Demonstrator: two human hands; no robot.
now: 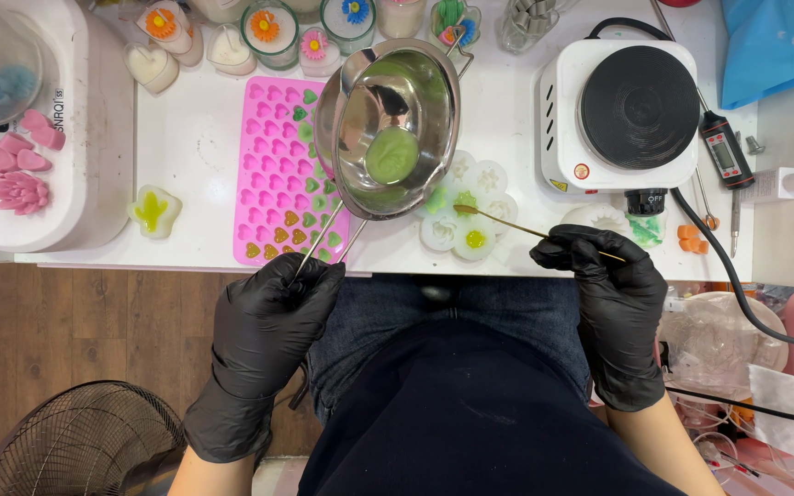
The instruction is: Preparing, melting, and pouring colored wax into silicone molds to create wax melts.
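Observation:
My left hand [273, 317], in a black glove, grips the wire handle of a steel melting pot [388, 124] tilted over the white table. A pool of green liquid wax [391, 154] lies in the pot's bottom. My right hand [604, 285], also gloved in black, pinches a thin gold spoon [507, 224] whose tip rests over a white flower-shaped mould [470, 207] holding green and yellow fills. Left of the pot lies a pink mould [273, 174] of small hearts, some filled green or amber.
A white hot plate [619, 110] stands at the right with a probe thermometer [723, 156] beside it. Finished flower candles [268, 28] line the back edge. A white stand with pink wax flowers [11, 170] is at the left; a fan [75, 441] is on the floor.

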